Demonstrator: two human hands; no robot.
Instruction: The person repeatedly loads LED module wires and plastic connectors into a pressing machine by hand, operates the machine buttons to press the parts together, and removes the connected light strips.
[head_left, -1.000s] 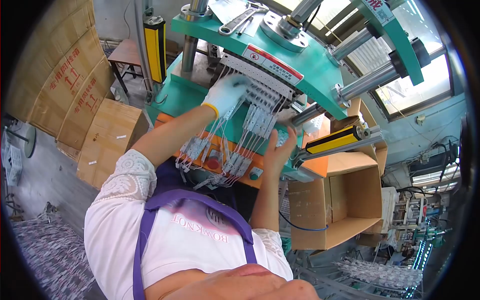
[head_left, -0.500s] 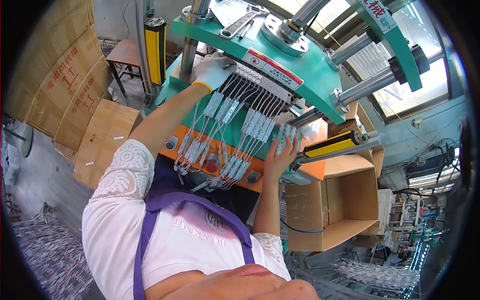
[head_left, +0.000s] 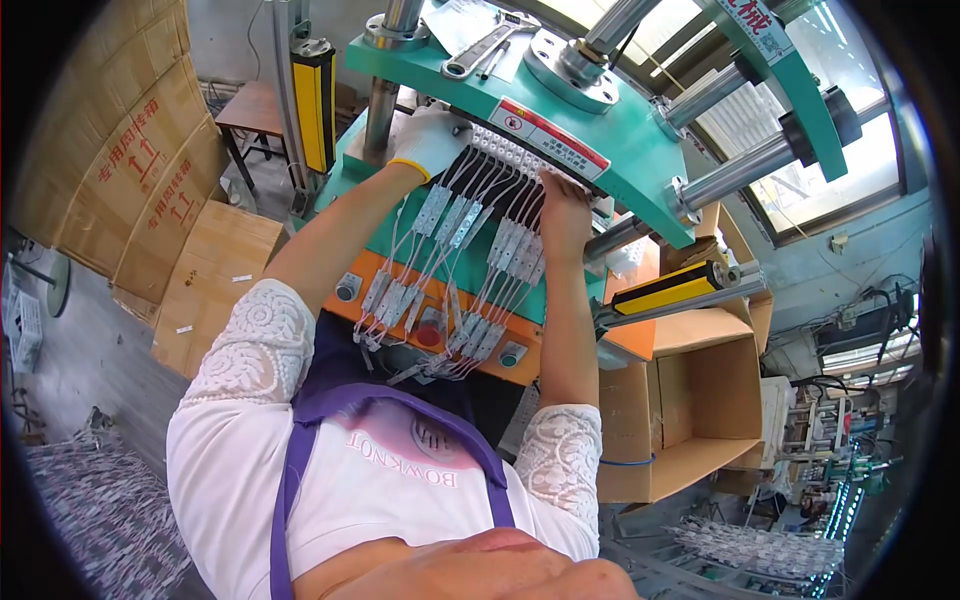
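My left hand (head_left: 430, 142), in a white glove with a yellow cuff, is at the left end of a row of white perforated blocks (head_left: 508, 150) under the green press plate (head_left: 560, 125). Its fingertips are hidden. My bare right hand (head_left: 566, 205) reaches the row's right end with its fingers bent together; what they hold is hidden. Wires run down from the row to small grey-white modules (head_left: 515, 248), and more modules (head_left: 475, 335) hang over the orange front panel (head_left: 375, 265) of the press.
A wrench (head_left: 482, 48) lies on top of the press. Yellow-black guard bars stand left (head_left: 314, 110) and right (head_left: 665, 290). An open carton (head_left: 700, 415) is at the right, with cardboard boxes (head_left: 215, 285) at the left. Red (head_left: 430, 328) and green (head_left: 512, 354) buttons sit on the panel.
My left hand moved left from over the row to its left end, then stayed. My right hand, which held a pale perforated piece beside the press, has moved up and inward to the row.
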